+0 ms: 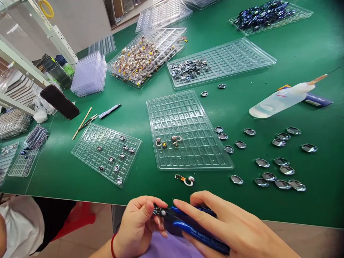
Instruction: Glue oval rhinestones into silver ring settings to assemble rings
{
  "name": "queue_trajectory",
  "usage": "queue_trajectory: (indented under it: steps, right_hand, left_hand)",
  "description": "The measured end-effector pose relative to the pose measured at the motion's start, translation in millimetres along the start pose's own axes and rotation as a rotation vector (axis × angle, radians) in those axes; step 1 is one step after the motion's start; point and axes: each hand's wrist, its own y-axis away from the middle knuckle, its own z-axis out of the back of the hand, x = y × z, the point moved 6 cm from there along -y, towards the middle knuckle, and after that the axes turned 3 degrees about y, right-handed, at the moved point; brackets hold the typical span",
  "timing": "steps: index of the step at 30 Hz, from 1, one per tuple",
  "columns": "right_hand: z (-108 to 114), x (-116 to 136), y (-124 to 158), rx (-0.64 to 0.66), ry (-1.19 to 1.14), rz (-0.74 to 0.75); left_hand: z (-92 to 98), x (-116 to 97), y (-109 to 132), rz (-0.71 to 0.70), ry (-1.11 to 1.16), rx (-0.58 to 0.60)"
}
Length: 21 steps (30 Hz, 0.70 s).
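Observation:
Blue-handled side cutters are in my right hand, whose fingers lie around the handles above my lap. Their jaws point left, into the fingers of my left hand. That hand is closed, with thumb and fingers pinched at the jaw tips; a small dark, shiny bit shows there, but I cannot make out what it is. Just beyond the hands, a small ring-shaped electronic part with a white loop and orange strip lies on the green table.
A clear tray holds a few similar parts; a smaller tray holds several silver pieces. Loose silver shells lie to the right, near a glue bottle. Tweezers, a pen and a phone are left. Another person's sleeve shows lower left.

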Motion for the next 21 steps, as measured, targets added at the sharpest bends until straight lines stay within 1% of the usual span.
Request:
queue_trajectory:
  steps: [5,11,13,17,19,21]
  right_hand:
    - [4,2,-7,0.006,0.012,0.028]
    - [2,1,-5,-0.025,0.019,0.037]
    - [1,1,-3,-0.025,0.028,0.042]
    - [-2,3,1,-0.042,0.057,0.059]
    - [-3,4,3,-0.056,0.064,0.067]
    - [-5,3,4,-0.050,0.040,0.057]
  left_hand:
    - [2.0,3,1,0.000,0.011,0.000]
    - [6.0,5,0,-0.010,-0.021,0.036]
    - [7.1,8,-1,0.004,-0.029,0.087]
    - [2.2,17,0,0.094,-0.038,0.264]
    - [-0.8,18,1,0.125,-0.060,0.298]
    - [-3.6,17,2,0.123,-0.060,0.292]
